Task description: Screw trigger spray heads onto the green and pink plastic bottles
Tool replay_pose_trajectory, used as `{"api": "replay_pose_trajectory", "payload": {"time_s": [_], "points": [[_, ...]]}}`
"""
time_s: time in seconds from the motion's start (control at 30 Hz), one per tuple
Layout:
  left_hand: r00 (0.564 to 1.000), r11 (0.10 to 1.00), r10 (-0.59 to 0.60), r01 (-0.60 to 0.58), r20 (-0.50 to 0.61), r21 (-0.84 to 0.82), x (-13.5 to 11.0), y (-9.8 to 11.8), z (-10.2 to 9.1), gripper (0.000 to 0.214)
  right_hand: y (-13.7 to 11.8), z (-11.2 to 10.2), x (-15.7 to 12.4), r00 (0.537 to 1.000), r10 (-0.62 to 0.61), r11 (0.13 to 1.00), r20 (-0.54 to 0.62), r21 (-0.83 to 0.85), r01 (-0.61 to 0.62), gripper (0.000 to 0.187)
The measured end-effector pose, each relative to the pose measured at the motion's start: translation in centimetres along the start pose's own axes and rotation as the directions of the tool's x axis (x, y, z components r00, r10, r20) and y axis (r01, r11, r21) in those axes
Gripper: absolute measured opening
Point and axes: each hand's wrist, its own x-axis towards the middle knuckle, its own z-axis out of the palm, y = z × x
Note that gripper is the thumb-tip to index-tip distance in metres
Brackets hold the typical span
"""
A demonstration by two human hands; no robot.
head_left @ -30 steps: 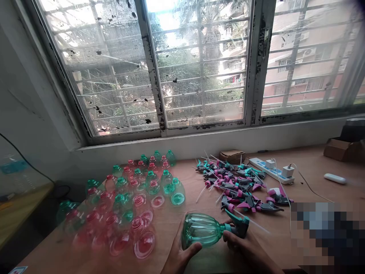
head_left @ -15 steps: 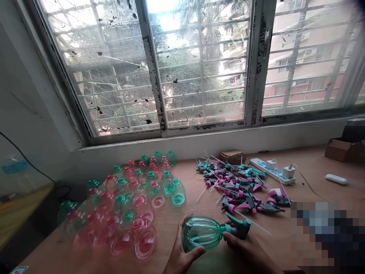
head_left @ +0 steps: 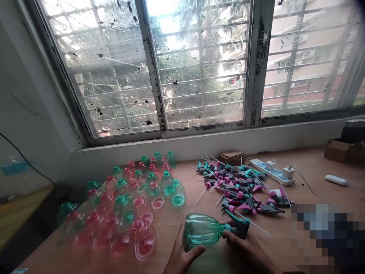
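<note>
A clear green spray bottle (head_left: 203, 229) lies tilted on its side in the air above the table's front, its neck toward the right. My left hand (head_left: 185, 249) is wrapped round its base end, thumb along the near side. At the neck, a dark grey spray head with a teal trigger (head_left: 239, 224) sits against the bottle's mouth. My right hand (head_left: 238, 241) grips that head at its teal collar, fingers partly hidden behind it. Whether the collar is fully tightened I cannot tell.
Several open pink bottles (head_left: 145, 243) and green bottles (head_left: 178, 196) stand on the left of the table. A pile of spray heads (head_left: 236, 182) with thin tubes lies right of centre. Behind it are a power strip (head_left: 272, 171) with plugs and a cardboard box (head_left: 232, 156).
The spray bottle has shifted very slightly, and its teal trigger sits a little differently. Both hands keep their hold; the bottles and pile have not moved.
</note>
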Motion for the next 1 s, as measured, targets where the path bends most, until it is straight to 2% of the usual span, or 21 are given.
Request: {"api": "replay_pose_trajectory", "payload": {"time_s": [0.13,0.27,0.37,0.5,0.63,0.77,0.87,1.0], "points": [[0.999,0.999,0.044,-0.044,-0.016,0.015,0.0,-0.8,-0.1,0.108,0.3,-0.1,0.2,1.0,-0.013,1.0,0.013,0.019,0.012,0.045],[0.999,0.999,0.035,-0.035,-0.013,0.039,-0.1,-1.2,-0.3,0.113,0.2,-0.2,0.2,0.999,0.009,1.0,0.033,0.024,-0.01,0.046],[0.998,0.999,0.016,-0.013,-0.063,0.044,-0.2,-1.1,-0.3,0.106,-0.1,-0.2,0.1,0.998,0.018,1.0,0.066,0.022,-0.019,0.045],[0.999,0.996,0.031,-0.028,-0.038,0.089,-0.2,-0.9,-0.3,0.098,-0.4,-0.2,0.0,0.998,0.023,0.998,0.05,0.051,-0.026,0.046],[0.994,0.992,0.061,-0.052,-0.085,0.113,-0.2,-1.0,-0.4,0.098,-0.3,-0.3,-0.1,0.998,0.037,0.999,0.051,0.028,-0.039,0.047],[0.996,0.992,0.077,-0.071,-0.05,0.099,-0.2,-1.2,-0.6,0.1,0.1,-0.2,-0.1,1.0,0.012,0.999,0.023,0.037,-0.013,0.048],[0.995,0.989,0.084,-0.076,-0.059,0.125,-0.2,-1.4,-0.7,0.094,0.2,-0.1,0.0,1.0,0.019,1.0,0.01,0.024,-0.019,0.05],[0.996,0.988,0.07,-0.061,-0.06,0.142,-0.3,-1.6,-0.6,0.098,0.3,0.0,0.1,1.0,0.009,0.999,0.012,0.05,-0.01,0.048]]}}
